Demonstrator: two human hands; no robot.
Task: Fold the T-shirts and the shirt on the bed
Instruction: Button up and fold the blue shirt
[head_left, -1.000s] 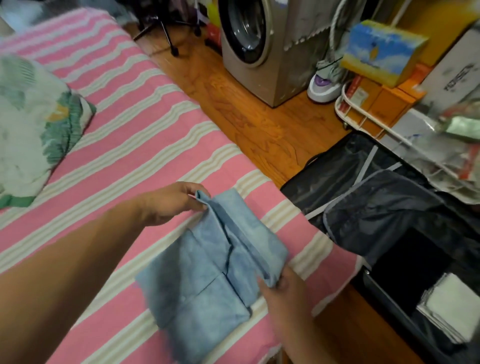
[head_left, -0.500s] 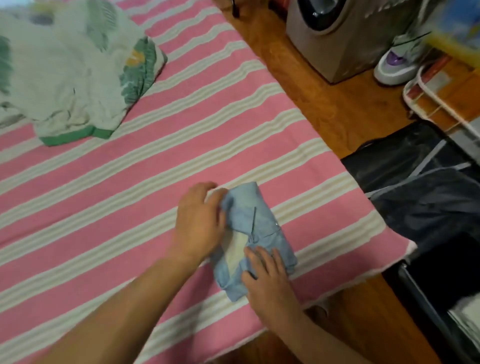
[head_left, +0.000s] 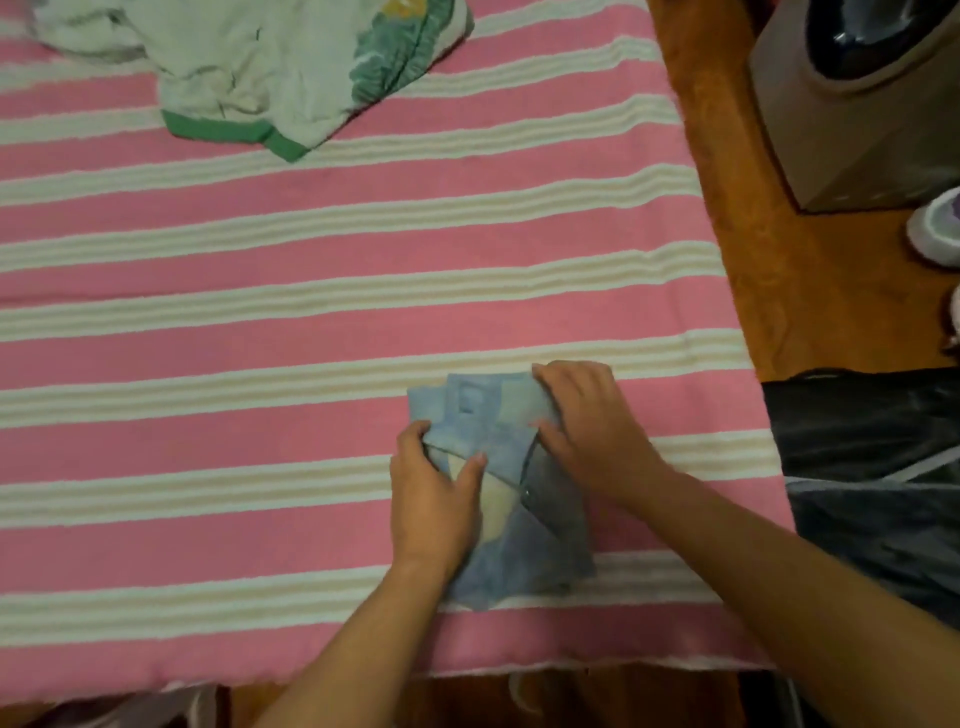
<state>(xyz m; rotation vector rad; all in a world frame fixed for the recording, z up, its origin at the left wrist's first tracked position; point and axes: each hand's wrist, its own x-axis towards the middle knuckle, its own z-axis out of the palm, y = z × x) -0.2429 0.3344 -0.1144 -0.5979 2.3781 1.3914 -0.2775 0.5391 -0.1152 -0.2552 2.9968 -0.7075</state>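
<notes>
A blue denim shirt (head_left: 524, 561), folded into a small packet with its collar showing, lies on the pink and cream striped bed (head_left: 311, 291) near the front right corner. My left hand (head_left: 431, 499) lies on the packet's left side, thumb and fingers pinching the collar flap. My right hand (head_left: 587, 426) covers the upper right part, its fingers curled over the shirt's far edge. A crumpled white T-shirt (head_left: 270, 67) with green trim and a leaf print lies unfolded at the back of the bed.
The bed's right edge borders a wooden floor (head_left: 779, 291). A washing machine (head_left: 857, 104) and a shoe (head_left: 935, 234) stand at the right rear. An open dark suitcase (head_left: 872, 467) lies on the floor beside the bed's corner.
The blue shirt went from a loose half-fold to a small packet on the bed. My right hand moved from its near edge to its upper right; my left hand shifted onto the collar.
</notes>
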